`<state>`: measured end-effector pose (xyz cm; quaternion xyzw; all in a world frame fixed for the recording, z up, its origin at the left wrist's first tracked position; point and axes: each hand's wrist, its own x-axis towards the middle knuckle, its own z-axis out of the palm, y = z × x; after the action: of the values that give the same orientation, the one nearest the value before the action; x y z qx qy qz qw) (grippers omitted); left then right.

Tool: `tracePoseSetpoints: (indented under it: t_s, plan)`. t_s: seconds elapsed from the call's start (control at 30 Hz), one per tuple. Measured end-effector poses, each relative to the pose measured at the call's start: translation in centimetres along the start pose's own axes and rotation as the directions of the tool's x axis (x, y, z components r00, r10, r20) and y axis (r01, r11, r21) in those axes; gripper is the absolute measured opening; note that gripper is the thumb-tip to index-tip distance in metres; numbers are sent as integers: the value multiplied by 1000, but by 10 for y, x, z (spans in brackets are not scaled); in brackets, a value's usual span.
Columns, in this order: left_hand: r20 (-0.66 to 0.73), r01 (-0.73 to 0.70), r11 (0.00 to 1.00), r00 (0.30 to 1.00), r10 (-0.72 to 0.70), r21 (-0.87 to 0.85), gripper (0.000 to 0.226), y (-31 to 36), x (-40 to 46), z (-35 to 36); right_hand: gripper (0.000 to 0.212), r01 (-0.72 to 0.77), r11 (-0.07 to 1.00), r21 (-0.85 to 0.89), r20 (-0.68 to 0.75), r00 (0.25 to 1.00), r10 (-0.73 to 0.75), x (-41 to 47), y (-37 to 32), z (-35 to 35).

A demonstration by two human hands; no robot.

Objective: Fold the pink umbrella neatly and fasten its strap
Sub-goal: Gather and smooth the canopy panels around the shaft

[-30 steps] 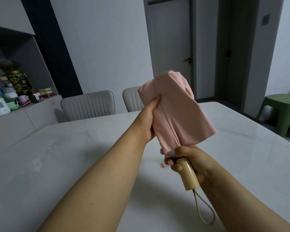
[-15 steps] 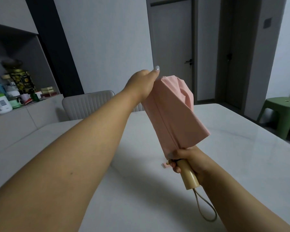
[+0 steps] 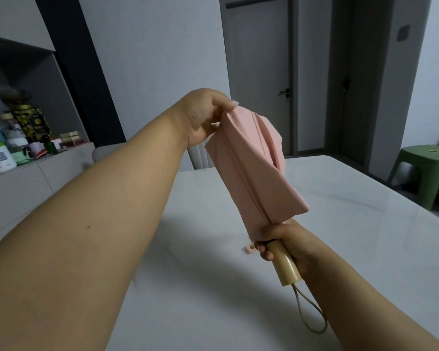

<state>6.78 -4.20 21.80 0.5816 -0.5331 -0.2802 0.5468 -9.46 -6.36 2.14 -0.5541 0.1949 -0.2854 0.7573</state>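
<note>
Pinching pink umbrella (image 3: 254, 171) top, left hand (image 3: 200, 115); right hand (image 3: 284, 236) apparently around handle (image 3: 285, 264).

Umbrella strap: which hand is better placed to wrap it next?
Probably left. The left hand only pinches the pink canopy top and can let go; the right hand grips the handle, beside the strap tab.

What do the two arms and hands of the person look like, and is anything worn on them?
Both forearms are bare; no sleeve, watch or bracelet shows. The left hand has a pale, glossy nail at one fingertip. The right hand shows short plain nails on its fingers. No ring shows.
</note>
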Motion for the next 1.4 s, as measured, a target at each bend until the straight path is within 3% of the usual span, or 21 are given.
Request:
tracePoseSetpoints:
  t_s: [0.07, 0.13, 0.27, 0.33, 0.43, 0.5, 0.57, 0.6, 0.8, 0.9, 1.0, 1.17, 1.27, 1.33, 1.4]
  plan:
    - [-4, 12, 995, 1000, -12, -94, 22, 3, -2, -4, 36, 10, 1000, -22, 2, 1000, -10, 0, -1, -2]
    - [-38, 19, 999, 999, -21, -44, 12, 5, -3, -6, 35, 14, 999, -36, 9, 1000, -14, 1, 0, -1]
    - [-131, 96, 923, 990, -50, 372, 8, 8, -4, -5, 36, 6, 999, -47, 17, 1000, -5, 2, 4, 1]
    - [-107, 85, 941, 993, -53, 327, 18, 8, -3, -5, 36, -7, 999, -51, 12, 1000, 8, 3, 5, 1]
    - [-37, 71, 994, 997, -68, 89, 20, 9, -2, -6, 35, -17, 998, -65, 7, 1000, 17, 2, 5, 1]
    - [-50, 55, 966, 998, -43, 255, 14, 10, -2, -7, 33, -14, 998, -64, 14, 1000, 15, 2, 5, 1]
    - [-47, 47, 871, 999, -27, 489, 26, 11, -2, -8, 31, -16, 999, -52, 19, 1000, 17, 3, 5, 1]
    - [-35, 44, 850, 999, -30, 525, 29, 11, -2, -8, 32, -19, 999, -50, 19, 1000, 20, 3, 5, 1]
    - [-182, -11, 953, 981, 69, 304, 9, 6, 3, -10, 36, -2, 1000, -18, 37, 999, 2, 2, 5, -1]
    - [-176, -91, 893, 967, 186, 441, 12, 3, -5, 0, 36, -12, 1000, 0, 33, 999, 12, 4, 6, -2]
    - [-85, -148, 812, 968, 235, 564, 28, -5, -18, 13, 34, -18, 999, 28, 2, 1000, 18, 5, 7, -3]
    - [56, -54, 787, 998, 26, 614, 47, -32, -36, 32, 34, -17, 999, 49, -19, 1000, 18, 6, 8, -2]
    - [34, -41, 772, 999, 25, 634, 53, -44, -41, 35, 36, -31, 998, 60, -22, 999, 32, 6, 8, -2]
    - [-23, 14, 830, 1000, -1, 558, 57, -50, -40, 30, 41, -34, 997, 73, -4, 999, 34, 5, 7, -1]
    - [-76, 70, 910, 996, -43, 409, 54, -53, -40, 24, 67, -34, 994, 107, 27, 999, 31, 6, 6, -1]
